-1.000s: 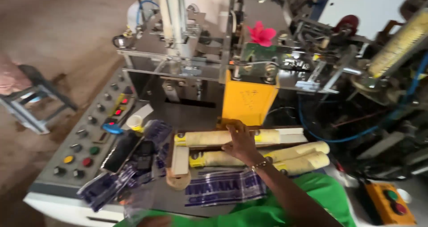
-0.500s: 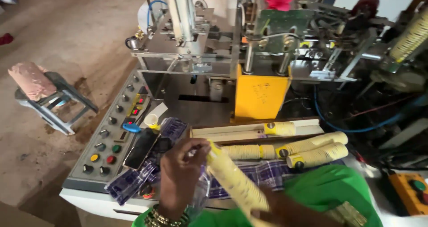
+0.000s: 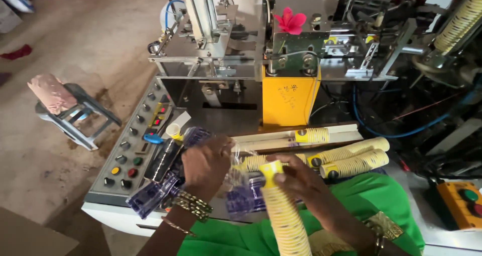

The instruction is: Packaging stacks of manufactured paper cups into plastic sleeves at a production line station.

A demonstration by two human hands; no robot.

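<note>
Bare dusty floor (image 3: pixel 90 40) stretches off to the left of the hands, brownish and stained. A grey plastic stool (image 3: pixel 75 115) sits out there with a pinkish cloth bundle (image 3: pixel 50 92) on top, I think. Daylight looks soft and even.

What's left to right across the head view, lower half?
Stool → control panel → left hand → right hand holding a cup stack → lying cup stacks → orange button box.
</note>
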